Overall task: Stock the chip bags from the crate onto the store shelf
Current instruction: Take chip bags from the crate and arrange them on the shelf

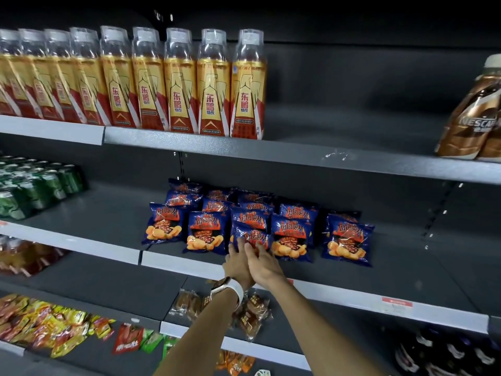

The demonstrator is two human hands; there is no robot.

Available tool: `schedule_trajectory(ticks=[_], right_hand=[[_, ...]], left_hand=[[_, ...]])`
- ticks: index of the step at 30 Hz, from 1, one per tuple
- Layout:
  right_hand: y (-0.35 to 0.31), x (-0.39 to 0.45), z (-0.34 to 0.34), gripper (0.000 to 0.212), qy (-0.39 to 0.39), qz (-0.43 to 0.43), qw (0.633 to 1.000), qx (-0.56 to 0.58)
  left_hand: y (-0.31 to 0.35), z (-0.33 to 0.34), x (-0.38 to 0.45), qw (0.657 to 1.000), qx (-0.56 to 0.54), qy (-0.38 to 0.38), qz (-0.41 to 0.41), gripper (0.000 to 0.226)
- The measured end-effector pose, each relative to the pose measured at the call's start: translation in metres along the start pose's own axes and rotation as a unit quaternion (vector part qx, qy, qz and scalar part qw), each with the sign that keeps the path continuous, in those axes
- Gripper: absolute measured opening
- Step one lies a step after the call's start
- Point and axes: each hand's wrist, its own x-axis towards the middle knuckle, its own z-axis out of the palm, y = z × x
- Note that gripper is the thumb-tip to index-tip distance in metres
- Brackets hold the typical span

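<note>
Several blue chip bags stand in rows on the middle shelf. One more chip bag leans tilted at the front of the third row. My left hand, with a white watch on its wrist, and my right hand reach side by side to this bag. Fairly straight fingers of both hands touch its lower edge, which they partly hide. The crate is not in view.
Yellow drink bottles line the top shelf, with brown coffee bottles at far right. Green cans stand left on the middle shelf, and bare shelf lies right of the chip bags. Snack packets fill the lower shelf.
</note>
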Motion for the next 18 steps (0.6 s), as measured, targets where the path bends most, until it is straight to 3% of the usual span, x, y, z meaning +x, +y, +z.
schedule_trajectory(ticks=[7, 14, 18], right_hand=[[0.007, 0.004, 0.011, 0.07, 0.025, -0.003, 0.999, 0.027], [0.013, -0.006, 0.005, 0.065, 0.037, -0.013, 0.999, 0.037], [0.015, -0.011, -0.006, 0.065, 0.052, -0.031, 0.997, 0.051]], left_hand=[[-0.005, 0.007, 0.004, 0.998, -0.065, 0.008, -0.007, 0.07], [-0.005, 0.01, 0.012, 0.961, -0.26, 0.049, -0.077, 0.048], [0.002, 0.009, 0.009, 0.967, -0.236, 0.088, -0.023, 0.024]])
